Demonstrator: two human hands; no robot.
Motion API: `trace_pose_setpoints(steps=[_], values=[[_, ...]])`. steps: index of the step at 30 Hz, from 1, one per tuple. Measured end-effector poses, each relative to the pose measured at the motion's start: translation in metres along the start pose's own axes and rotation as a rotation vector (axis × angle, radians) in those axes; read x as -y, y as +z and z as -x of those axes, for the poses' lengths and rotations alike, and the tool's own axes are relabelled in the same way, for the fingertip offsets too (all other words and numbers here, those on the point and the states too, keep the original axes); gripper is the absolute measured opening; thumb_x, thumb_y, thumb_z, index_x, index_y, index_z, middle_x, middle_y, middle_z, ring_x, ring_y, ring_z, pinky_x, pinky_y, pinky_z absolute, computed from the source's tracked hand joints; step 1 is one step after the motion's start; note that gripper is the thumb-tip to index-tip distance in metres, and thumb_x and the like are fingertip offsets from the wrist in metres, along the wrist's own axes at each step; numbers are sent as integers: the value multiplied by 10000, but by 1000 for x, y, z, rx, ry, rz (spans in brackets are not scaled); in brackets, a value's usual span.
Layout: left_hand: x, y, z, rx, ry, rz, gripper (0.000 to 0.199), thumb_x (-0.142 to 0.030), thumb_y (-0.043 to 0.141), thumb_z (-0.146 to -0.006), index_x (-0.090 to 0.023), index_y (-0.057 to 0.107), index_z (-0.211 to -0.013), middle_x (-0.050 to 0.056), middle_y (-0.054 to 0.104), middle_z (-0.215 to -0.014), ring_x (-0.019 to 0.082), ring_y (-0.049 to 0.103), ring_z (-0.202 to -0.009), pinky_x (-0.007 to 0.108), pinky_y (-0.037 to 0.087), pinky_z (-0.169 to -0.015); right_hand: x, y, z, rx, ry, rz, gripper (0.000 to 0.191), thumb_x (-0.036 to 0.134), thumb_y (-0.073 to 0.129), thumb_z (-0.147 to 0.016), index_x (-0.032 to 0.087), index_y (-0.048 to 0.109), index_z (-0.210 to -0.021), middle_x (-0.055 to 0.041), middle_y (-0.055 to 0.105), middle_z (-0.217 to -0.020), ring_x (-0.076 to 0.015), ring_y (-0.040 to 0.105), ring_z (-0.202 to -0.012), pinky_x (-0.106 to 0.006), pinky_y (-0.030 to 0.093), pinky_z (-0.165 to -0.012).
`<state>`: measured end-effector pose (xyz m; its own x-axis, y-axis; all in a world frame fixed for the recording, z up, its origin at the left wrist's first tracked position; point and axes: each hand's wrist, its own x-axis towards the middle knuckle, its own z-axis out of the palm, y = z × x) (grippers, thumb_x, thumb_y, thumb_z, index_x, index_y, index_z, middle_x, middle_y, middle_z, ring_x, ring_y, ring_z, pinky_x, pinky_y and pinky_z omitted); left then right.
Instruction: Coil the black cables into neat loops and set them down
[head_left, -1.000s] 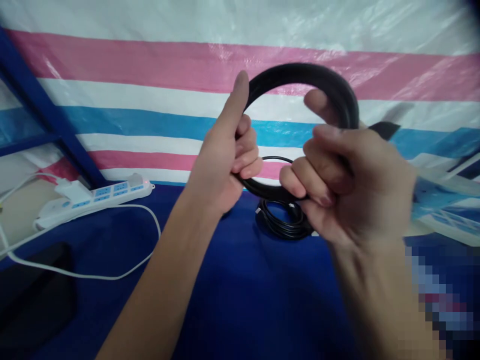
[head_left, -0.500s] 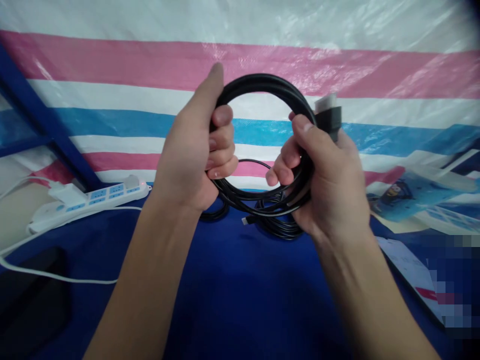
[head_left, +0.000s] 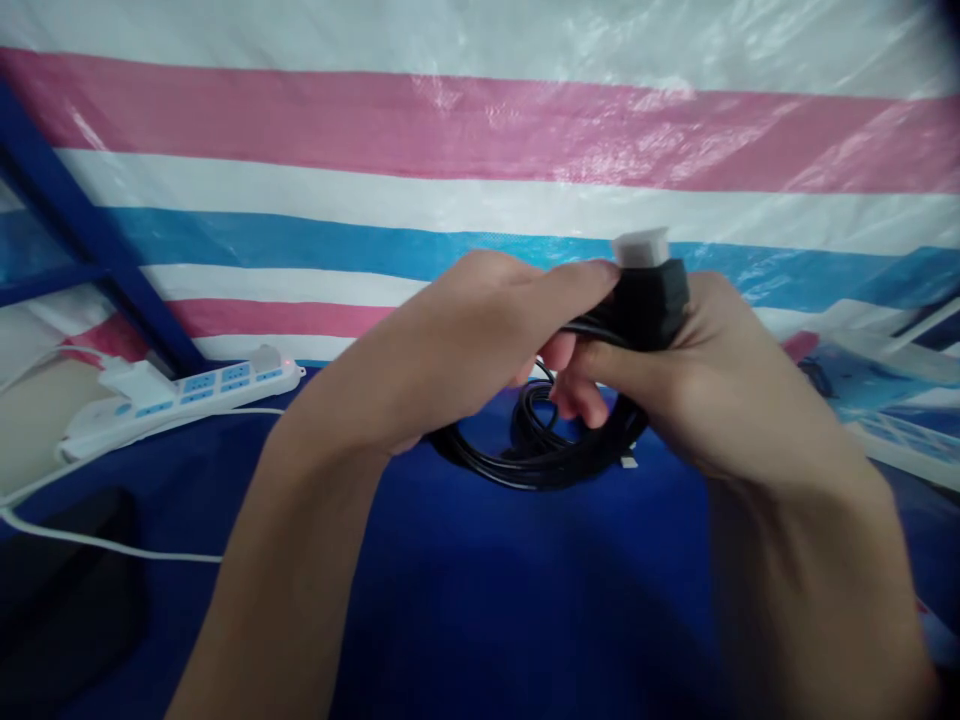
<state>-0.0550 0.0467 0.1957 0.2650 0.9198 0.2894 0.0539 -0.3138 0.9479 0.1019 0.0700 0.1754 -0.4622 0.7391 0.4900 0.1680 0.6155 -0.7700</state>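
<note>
A coiled black cable (head_left: pixel 517 472) hangs between my two hands above the blue table. My left hand (head_left: pixel 487 330) is closed round the coil's left and upper part, its thumb reaching right to the cable's plug. The black plug (head_left: pixel 651 300), with a pale cap on its end, points up beside my right hand (head_left: pixel 667 370). That hand is wrapped round the coil's right side, fingers curled beneath. Part of the coil is hidden behind both hands. Behind it, another black cable (head_left: pixel 534 412) lies coiled on the table.
On the left a white power strip (head_left: pixel 187 392) carries a plugged-in adapter and a white cord. A dark object (head_left: pixel 75 600) sits at the lower left. A bluish plastic package (head_left: pixel 862 370) lies at the right, before a striped sheet (head_left: pixel 300 120).
My left hand has turned over and moved right, towards the plug. The coil has tilted and dropped lower, and my right hand has rotated with it.
</note>
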Motion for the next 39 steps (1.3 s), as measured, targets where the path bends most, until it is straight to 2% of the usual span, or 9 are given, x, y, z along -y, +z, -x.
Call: trace_pose_setpoints(steps=[8,12,15,20,24,29,32,36,39], values=[[3,5,-1,57,-65,-62,473,-538,486,-823,-149,514,-556,-34,310,-424,25,259,-273,130,170,-267,2,-8,1,-13,-25,62,187,120,607,-795,209,605,-631,53,420,-440,-61,344,-374,-201,237,-348],[6,9,-2,56,33,45,361,-532,453,-849,-205,601,-883,-8,491,-567,48,333,-303,156,258,-298,3,-16,-1,-1,-56,228,195,70,583,-763,196,596,-615,58,457,-465,-61,335,-394,-223,231,-379],[8,14,-2,20,65,-36,393,-502,547,-832,-280,578,-1156,-21,514,-593,64,394,-350,151,290,-326,3,-14,-2,57,-109,321,155,62,547,-753,190,621,-707,35,601,-669,-91,506,-565,-218,369,-505],[9,33,-1,-210,364,-255,65,-241,641,-823,-191,670,-794,-20,556,-673,63,490,-573,130,366,-492,6,-10,-3,-123,-98,384,174,62,488,-751,158,543,-617,17,547,-622,-84,444,-567,-213,323,-482],[4,41,0,-301,395,-140,159,-238,605,-852,-157,583,-717,-31,473,-583,59,427,-492,178,349,-459,10,-14,-2,-260,-20,263,88,147,631,-748,169,574,-684,16,534,-600,-81,439,-533,-213,304,-429],[4,35,-8,-651,523,101,242,-242,571,-856,-179,474,-644,-26,385,-538,56,322,-416,196,154,-343,1,-16,-3,-199,-54,22,166,287,615,-861,179,591,-737,13,502,-551,-87,474,-453,-221,365,-429],[5,21,-11,-490,398,96,214,-303,523,-857,-192,474,-680,-16,437,-555,72,321,-368,198,174,-313,-3,-17,-4,-233,-48,-28,127,281,616,-863,191,590,-777,36,434,-512,-68,415,-381,-211,336,-377],[5,-3,-5,-222,245,-157,227,-310,496,-843,-166,604,-706,38,550,-664,134,539,-560,210,433,-448,0,-25,-2,-207,-65,295,186,223,616,-846,170,588,-670,40,431,-464,-52,353,-377,-201,233,-347],[5,-10,3,-31,165,-474,249,-338,559,-829,-181,666,-669,27,535,-624,95,467,-525,158,305,-381,6,-26,1,-48,-122,539,168,144,583,-829,170,640,-673,26,513,-519,-68,392,-438,-216,247,-380]])
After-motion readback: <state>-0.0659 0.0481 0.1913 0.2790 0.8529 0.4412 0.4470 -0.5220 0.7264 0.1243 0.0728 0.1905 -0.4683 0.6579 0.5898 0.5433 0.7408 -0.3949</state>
